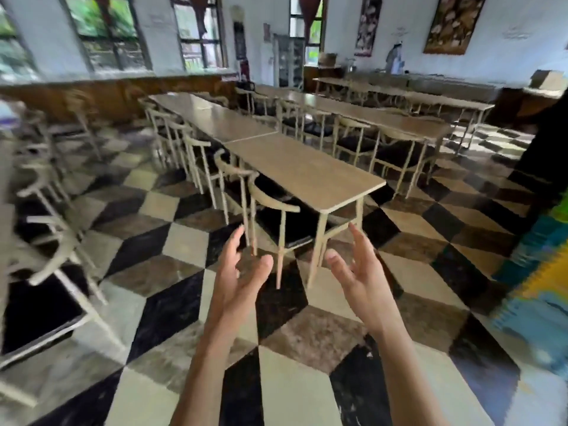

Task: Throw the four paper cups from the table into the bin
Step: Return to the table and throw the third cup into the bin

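Both hands are up in front of the person, over the checked floor [295, 392]. The left hand [238, 272] is spread, palm turned in, fingers loose, w/ nothing in it. The right hand [353, 265] is spread too, palm turned in, also holding nothing. The two hands face each other w/ a gap between them and don't touch.

Paper cups seen: 0. No cup shows on any bench or in either hand. No bin shows either. The near bench [307, 170] has a bare wood top. It joins end to end w/ a 2nd bench [212, 115] behind it. Another row of benches [368, 113] runs to the right, and more sit by the far wall, but they're blurry. So the 4 cups and the bin must be somewhere out of view, or too small and blurry to spot. Can't tell how many cups are done.

Count: hands 2, cups 0, bins 0. Chairs [273, 207] line the left side of the near row; about 5 show there, and more stand at the left edge, too blurred to count.

How a paper cup will likely handle: very light, thin, soft on the sides, easy to squash. Best to hold it gently round the middle, or pinch the rim, which is the stiffest part. If drink is left inside, keep it upright. Empty cups could prob. stack, so 1 hand carries a few.
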Action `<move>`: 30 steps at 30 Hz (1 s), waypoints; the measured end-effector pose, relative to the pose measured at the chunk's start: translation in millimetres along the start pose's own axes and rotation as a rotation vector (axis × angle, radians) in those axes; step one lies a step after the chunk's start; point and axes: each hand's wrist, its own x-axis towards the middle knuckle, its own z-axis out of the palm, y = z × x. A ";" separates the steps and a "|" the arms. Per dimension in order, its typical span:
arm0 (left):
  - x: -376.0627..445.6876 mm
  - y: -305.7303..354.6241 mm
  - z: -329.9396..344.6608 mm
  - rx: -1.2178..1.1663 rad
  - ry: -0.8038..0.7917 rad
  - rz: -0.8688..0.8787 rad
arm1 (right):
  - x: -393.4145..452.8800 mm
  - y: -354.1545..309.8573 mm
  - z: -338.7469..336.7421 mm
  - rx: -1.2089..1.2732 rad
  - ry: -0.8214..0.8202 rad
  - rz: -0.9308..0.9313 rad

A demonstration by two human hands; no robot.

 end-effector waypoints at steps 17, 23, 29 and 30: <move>-69.1 -57.2 -381.3 0.252 0.983 -0.132 | 27.6 -110.6 459.5 0.265 -0.930 -0.172; -27.7 -78.9 -448.0 0.302 1.102 -0.197 | 69.7 -118.4 567.6 0.309 -1.064 -0.173; 13.2 -105.9 -503.3 0.329 1.167 -0.263 | 100.0 -121.4 648.8 0.288 -1.155 -0.129; 17.9 -110.4 -511.6 0.332 1.170 -0.275 | 102.3 -120.5 660.6 0.282 -1.168 -0.133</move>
